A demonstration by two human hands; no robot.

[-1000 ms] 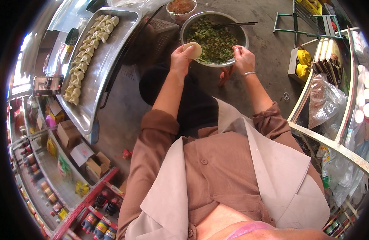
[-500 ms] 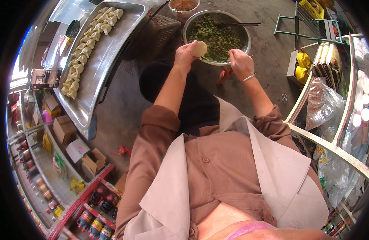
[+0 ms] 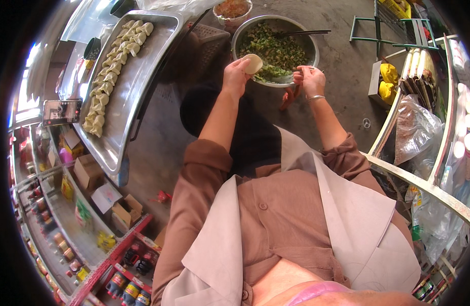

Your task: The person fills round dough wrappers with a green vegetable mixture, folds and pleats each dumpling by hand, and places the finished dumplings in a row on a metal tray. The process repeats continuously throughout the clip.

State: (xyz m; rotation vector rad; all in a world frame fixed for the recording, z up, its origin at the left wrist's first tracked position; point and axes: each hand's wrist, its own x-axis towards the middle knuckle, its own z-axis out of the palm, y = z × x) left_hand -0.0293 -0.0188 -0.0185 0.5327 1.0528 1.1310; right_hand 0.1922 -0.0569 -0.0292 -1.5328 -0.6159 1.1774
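My left hand (image 3: 237, 76) pinches a round, pale dumpling wrapper (image 3: 253, 64) by its edge, beside the near left rim of a metal bowl (image 3: 237, 38). The bowl holds a chopped green filling (image 3: 270, 47). At the bowl's near right rim, my right hand (image 3: 312, 82) is closed round a thin utensil, mostly hidden by the fingers. Dark chopsticks (image 3: 309, 32) lean in the filling and stick out over the right rim. To the left, a large metal tray (image 3: 130, 84) carries rows of folded dumplings (image 3: 108, 76) along its left side.
Behind the bowl stands a tub of orange-red food (image 3: 233, 9). A perforated stool (image 3: 210, 38) is between tray and bowl. A phone (image 3: 61, 112) stands by the tray's left edge. Shelves (image 3: 66, 204) line the left; a rack with bags (image 3: 418, 178) is at right, a green-framed folding chair (image 3: 390, 33) beyond.
My right hand has shifted slightly right and turned at the bowl's rim. My left hand still holds the wrapper, a little lower and tilted differently. The whole view has shifted slightly.
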